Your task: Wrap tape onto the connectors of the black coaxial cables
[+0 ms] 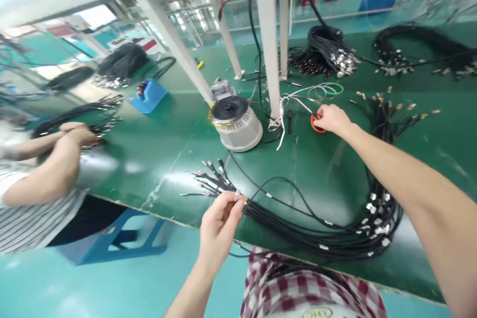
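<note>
My left hand (221, 226) is closed, with thumb and fingers pinching a black cable (278, 179) near its end, where a small white tag shows. It is held at the left end of a bundle of black cables (298, 233) that curves along the front of the table. My right hand (333, 119) reaches across the table, its fingers closed on orange-handled scissors (318, 124). The scissors' blades are hard to make out among white wires (282, 124). White tags (380, 218) dot the bundle, and its far end fans out into gold-tipped connectors (398, 107).
A round grey-white machine with a black top (238, 126) stands mid-table by white metal posts (268, 39). More cable bundles (331, 49) lie at the back. A blue bin (149, 96) is at the left. A co-worker's hands (76, 134) handle cables beside a blue stool (122, 238).
</note>
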Motion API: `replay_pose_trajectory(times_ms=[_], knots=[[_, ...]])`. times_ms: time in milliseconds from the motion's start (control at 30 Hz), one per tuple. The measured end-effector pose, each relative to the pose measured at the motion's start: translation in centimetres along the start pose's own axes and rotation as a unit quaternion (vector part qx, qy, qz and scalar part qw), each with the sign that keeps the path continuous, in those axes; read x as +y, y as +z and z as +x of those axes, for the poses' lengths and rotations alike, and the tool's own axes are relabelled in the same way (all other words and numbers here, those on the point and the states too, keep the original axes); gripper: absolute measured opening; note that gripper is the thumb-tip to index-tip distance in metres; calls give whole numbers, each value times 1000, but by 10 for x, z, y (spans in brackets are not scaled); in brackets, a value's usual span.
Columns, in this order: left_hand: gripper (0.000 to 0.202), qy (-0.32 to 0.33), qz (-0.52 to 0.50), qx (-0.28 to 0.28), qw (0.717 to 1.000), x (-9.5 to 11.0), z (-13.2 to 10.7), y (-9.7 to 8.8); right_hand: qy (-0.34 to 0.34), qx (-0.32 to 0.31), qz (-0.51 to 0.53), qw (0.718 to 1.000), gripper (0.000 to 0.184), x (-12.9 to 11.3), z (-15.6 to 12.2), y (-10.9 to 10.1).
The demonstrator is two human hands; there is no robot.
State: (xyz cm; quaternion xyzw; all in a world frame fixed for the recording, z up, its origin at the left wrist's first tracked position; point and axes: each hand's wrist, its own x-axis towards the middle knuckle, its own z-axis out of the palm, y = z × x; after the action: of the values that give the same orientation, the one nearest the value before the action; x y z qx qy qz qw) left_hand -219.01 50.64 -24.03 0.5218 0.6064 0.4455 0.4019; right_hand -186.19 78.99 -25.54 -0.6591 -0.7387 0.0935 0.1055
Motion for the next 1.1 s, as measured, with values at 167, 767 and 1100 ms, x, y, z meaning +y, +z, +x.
replay_pose_trajectory(times_ms=[167, 767, 1100], knots=[[25, -101, -173, -83, 976, 24, -6, -2, -62, 7, 79, 995, 38, -48, -35, -3], [21, 1, -87, 219, 972, 8, -103, -23, -133, -145, 606, 771, 14, -108, -184, -44], [43, -262, -289, 220, 894, -122, -180, -11, 21, -173, 679, 713, 26, -118, -105, 16]])
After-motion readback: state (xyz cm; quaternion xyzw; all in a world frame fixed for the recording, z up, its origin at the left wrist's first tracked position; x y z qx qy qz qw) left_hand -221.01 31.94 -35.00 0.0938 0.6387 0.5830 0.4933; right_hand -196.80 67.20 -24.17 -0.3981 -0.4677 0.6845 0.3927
